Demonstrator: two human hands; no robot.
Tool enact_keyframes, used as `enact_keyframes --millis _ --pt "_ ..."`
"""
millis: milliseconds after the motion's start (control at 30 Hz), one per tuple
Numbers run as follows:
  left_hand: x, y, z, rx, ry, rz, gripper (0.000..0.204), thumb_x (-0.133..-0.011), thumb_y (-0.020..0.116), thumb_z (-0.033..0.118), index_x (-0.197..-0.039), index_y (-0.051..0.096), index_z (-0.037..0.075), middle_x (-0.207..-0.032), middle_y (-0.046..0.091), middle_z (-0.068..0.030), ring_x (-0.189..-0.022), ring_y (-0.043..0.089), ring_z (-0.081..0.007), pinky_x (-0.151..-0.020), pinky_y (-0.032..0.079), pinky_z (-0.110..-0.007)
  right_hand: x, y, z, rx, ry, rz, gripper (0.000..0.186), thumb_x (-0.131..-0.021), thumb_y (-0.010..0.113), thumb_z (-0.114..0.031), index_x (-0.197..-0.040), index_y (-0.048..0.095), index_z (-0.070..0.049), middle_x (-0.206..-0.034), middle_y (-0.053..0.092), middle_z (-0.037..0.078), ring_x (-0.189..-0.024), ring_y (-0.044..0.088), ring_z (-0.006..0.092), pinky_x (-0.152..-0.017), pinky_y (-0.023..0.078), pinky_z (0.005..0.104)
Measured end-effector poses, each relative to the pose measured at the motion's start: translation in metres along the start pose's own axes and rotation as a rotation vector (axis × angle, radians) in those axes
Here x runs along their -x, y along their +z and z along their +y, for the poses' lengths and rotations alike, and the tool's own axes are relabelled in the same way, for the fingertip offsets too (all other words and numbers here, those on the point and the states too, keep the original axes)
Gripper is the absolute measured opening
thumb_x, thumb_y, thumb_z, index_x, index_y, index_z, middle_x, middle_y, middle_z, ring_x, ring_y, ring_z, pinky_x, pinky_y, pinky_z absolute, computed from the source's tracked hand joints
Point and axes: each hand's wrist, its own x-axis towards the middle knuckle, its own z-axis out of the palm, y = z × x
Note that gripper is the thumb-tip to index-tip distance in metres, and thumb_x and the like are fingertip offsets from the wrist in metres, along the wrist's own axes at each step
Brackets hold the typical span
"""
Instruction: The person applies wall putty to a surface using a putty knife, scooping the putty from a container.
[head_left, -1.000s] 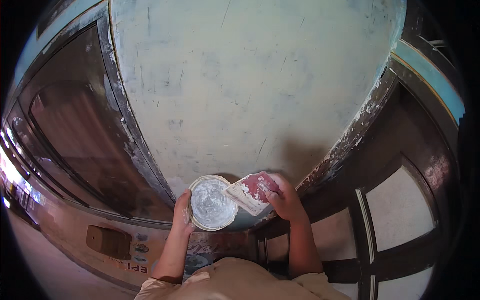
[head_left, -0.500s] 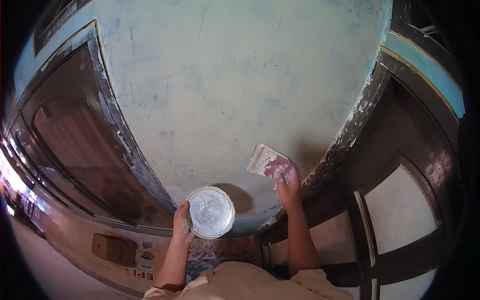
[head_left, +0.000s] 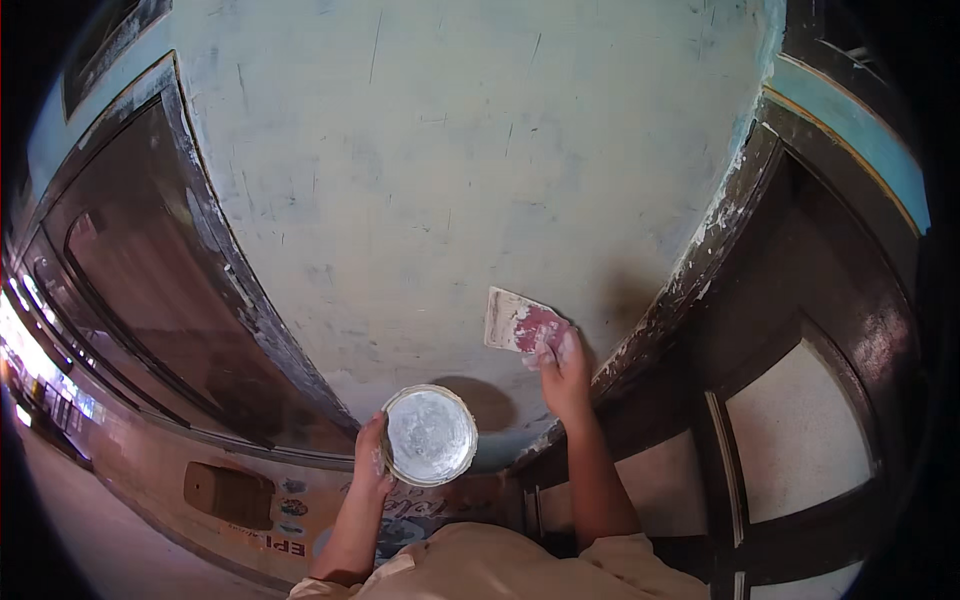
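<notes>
My left hand (head_left: 371, 450) grips the rim of a round tub (head_left: 431, 435), whose inside is smeared with white paste. In my right hand (head_left: 562, 372) is a flat putty knife (head_left: 522, 322) with a reddish surface, its blade crusted with off-white putty. The blade lies up and to the left of my fingers, close in front of the pale wall (head_left: 430, 200); whether it touches the wall I cannot tell. White smears cover the fingers of my right hand. The wall is patchy, with dark scratches across it.
A dark brown door (head_left: 140, 260) with a scraped frame stands on the left, another dark panelled door (head_left: 800, 300) on the right. Low at the left, a brown block-like object (head_left: 228, 495) sits on a printed sheet (head_left: 330, 520) on the floor.
The putty knife and my right hand have shifted slightly left and the blade has turned a little. The tub in my left hand has moved slightly right and down.
</notes>
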Motion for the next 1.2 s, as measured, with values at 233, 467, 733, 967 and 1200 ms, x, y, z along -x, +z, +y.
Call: enact_keyframes --millis 233,467,733,967,1200 --pt "0.005 0.016 -0.004 -0.003 -0.003 0.026 0.036 -0.096 0.049 0.031 -0.112 0.057 -0.001 -0.105 0.064 -0.0105 -0.095 0.063 -0.0204 -0.085 0.050 -0.036 0.000 -0.005 -0.011 -0.223 0.043 0.097 0.023 -0.096 0.048 -0.005 -0.116 0.048 0.005 -0.099 0.064 0.010 -0.082 0.065 0.0141 -0.072 0.053 0.0274" --pt "-0.007 0.003 -0.025 -0.017 -0.004 0.047 0.035 -0.096 0.050 0.031 -0.111 0.058 0.000 -0.103 0.064 -0.0092 -0.093 0.062 -0.0199 -0.083 0.049 -0.035 -0.004 -0.007 -0.002 -0.004 0.004 0.088 0.019 -0.096 0.050 -0.006 -0.113 0.052 0.002 -0.097 0.064 0.008 -0.083 0.063 0.0131 -0.074 0.052 0.0296" --pt "0.004 0.025 -0.022 -0.034 -0.024 0.023 0.036 -0.097 0.048 0.028 -0.115 0.056 -0.001 -0.107 0.063 -0.0108 -0.097 0.061 -0.0206 -0.086 0.048 -0.035 -0.008 -0.012 -0.014 0.132 -0.029 0.036 0.023 -0.095 0.051 -0.006 -0.116 0.051 0.002 -0.101 0.064 0.010 -0.087 0.063 0.0152 -0.075 0.052 0.0307" --pt "0.006 0.017 -0.033 -0.026 -0.024 0.021 0.035 -0.097 0.049 0.029 -0.113 0.057 -0.001 -0.107 0.063 -0.0111 -0.097 0.062 -0.0206 -0.086 0.049 -0.035 0.001 -0.013 -0.013 -0.126 -0.014 0.058 0.024 -0.094 0.053 -0.011 -0.115 0.051 0.001 -0.098 0.063 0.019 -0.086 0.065 0.0322 -0.074 0.052 0.0407" --pt "0.015 0.022 -0.033 0.005 0.005 0.056 0.033 -0.097 0.049 0.028 -0.111 0.057 0.000 -0.103 0.063 -0.0093 -0.096 0.061 -0.0210 -0.085 0.049 -0.036 0.003 -0.018 -0.020 0.199 -0.053 0.130 0.021 -0.096 0.050 -0.015 -0.110 0.050 0.000 -0.094 0.066 0.014 -0.068 0.067 0.0247 -0.060 0.053 0.0349"
